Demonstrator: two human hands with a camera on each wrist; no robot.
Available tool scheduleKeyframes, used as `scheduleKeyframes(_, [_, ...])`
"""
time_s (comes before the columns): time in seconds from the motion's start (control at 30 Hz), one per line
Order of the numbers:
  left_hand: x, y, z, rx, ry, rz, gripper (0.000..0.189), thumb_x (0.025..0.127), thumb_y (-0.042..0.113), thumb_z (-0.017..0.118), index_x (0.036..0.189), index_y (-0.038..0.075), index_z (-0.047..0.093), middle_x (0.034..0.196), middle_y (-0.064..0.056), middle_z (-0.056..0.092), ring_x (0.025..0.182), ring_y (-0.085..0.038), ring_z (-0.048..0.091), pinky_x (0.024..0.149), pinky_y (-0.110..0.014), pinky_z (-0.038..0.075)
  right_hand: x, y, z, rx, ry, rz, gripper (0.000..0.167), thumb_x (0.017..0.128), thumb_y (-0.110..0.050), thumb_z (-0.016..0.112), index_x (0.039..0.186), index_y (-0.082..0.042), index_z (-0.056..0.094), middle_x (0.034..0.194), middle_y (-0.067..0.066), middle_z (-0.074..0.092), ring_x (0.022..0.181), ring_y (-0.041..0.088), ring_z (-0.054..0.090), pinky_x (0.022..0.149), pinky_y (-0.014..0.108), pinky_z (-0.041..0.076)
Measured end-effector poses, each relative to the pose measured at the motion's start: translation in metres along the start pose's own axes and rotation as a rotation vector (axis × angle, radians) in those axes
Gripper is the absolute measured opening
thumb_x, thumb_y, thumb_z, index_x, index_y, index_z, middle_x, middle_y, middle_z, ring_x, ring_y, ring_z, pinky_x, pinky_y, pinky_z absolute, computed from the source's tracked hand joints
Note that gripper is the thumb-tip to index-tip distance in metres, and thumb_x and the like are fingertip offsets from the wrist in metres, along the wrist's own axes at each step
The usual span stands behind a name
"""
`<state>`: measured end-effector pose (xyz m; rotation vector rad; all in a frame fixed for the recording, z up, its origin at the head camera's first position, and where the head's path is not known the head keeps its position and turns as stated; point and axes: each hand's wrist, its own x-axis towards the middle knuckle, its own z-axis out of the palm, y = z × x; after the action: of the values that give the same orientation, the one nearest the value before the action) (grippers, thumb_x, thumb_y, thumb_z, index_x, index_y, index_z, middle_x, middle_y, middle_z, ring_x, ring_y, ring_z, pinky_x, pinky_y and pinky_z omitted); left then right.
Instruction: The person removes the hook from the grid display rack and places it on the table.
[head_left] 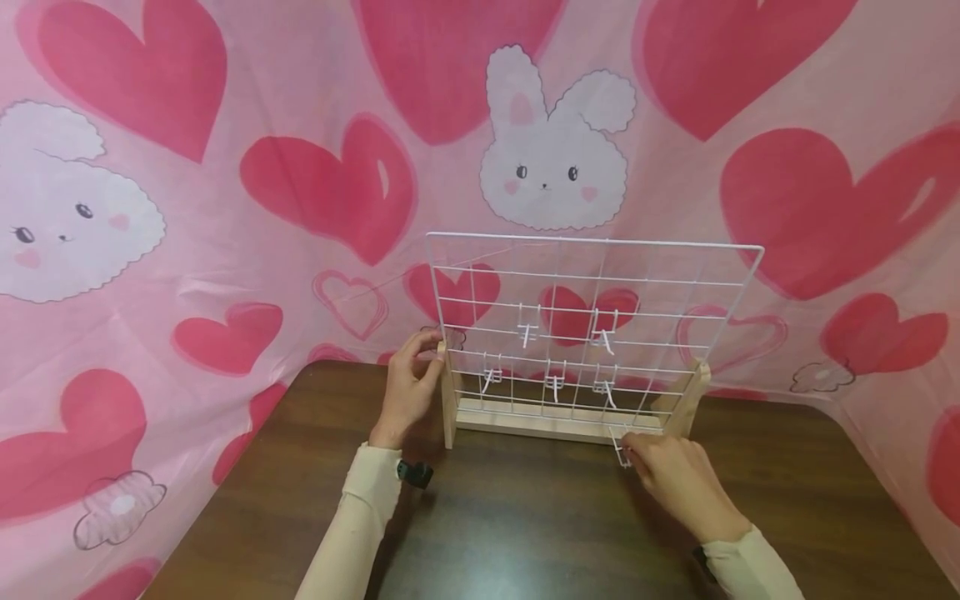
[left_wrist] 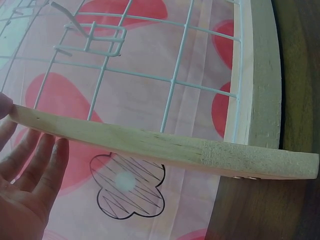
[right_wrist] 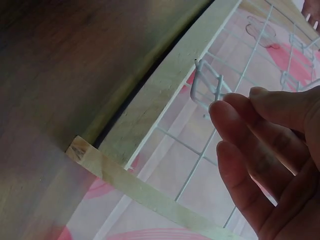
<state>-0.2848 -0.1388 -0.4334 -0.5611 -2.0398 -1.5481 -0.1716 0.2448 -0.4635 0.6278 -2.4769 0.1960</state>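
A white wire grid panel [head_left: 592,241] stands in a pale wooden frame on the table. My left hand [head_left: 408,387] holds the upper end of the frame's left side post [left_wrist: 125,137], thumb on one face and fingers on the other. Low in front of the grid's right part, my right hand [head_left: 678,475] pinches a small white wire hook [right_wrist: 194,87] between thumb and fingertips. Several similar hooks [head_left: 555,385] hang on the grid in two rows, their prongs pointing forward.
The frame's wooden base bar [head_left: 540,423] lies on the dark wood table [head_left: 480,525], and its right post [head_left: 693,400] rises beside my right hand. Behind the table hangs a pink cloth [head_left: 315,83] printed with hearts and rabbits.
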Motion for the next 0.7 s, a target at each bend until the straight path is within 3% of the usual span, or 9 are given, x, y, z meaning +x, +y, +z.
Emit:
scheduleKeyframes(0.37, [-0.0027,0.0021,0.0021,0.002,0.014,-0.019,0.029,0.093,-0.008,0.067,0.122,-0.004,0.068,0.12,-0.02,0.07,0.11,-0.023,0.066,0.088,-0.012,0.054,-0.0025,0.0035,0.0029,-0.042,-0.095,0.042,0.032,0.08,-0.008,0.085,0.072,-0.021,0.056,0.055,-0.015,0.043,0.048,0.004,0.035,0.042,0.026,0.03])
scheduleKeyframes(0.57, [-0.0015,0.0007,0.0021,-0.004,0.021,0.003,0.03,0.093,-0.008,0.066,0.122,-0.007,0.068,0.12,-0.025,0.07,0.11,-0.029,0.066,0.087,-0.009,0.052,-0.0036,0.0049,0.0052,-0.043,-0.14,0.055,0.032,0.082,-0.008,0.083,0.073,-0.021,0.055,0.055,-0.012,0.045,0.048,0.007,0.041,0.042,0.028,0.032])
scheduleKeyframes(0.7, [-0.0013,0.0,0.0009,0.001,0.015,0.007,0.029,0.093,-0.007,0.066,0.122,-0.005,0.069,0.12,-0.024,0.07,0.11,-0.027,0.066,0.087,-0.009,0.053,-0.0058,0.0062,0.0072,-0.047,-0.165,0.073,0.032,0.084,-0.01,0.082,0.075,-0.02,0.053,0.056,-0.007,0.05,0.048,0.012,0.047,0.041,0.033,0.035])
